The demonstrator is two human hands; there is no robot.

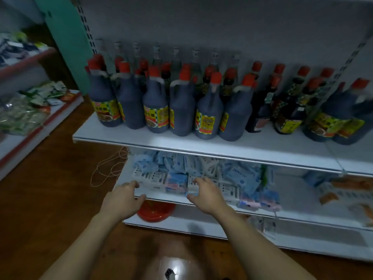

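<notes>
1. While you reached to the white lower shelf, your left hand lay spread, fingertips touching the left end of its front row of small white and blue-pink packs.
2. Your right hand curved over the right end; whether it pinched a pack I cannot tell.
3. You seemed to be squaring that row; the next move called for pressing both ends inward, below the dark red-capped sauce bottles.
</notes>
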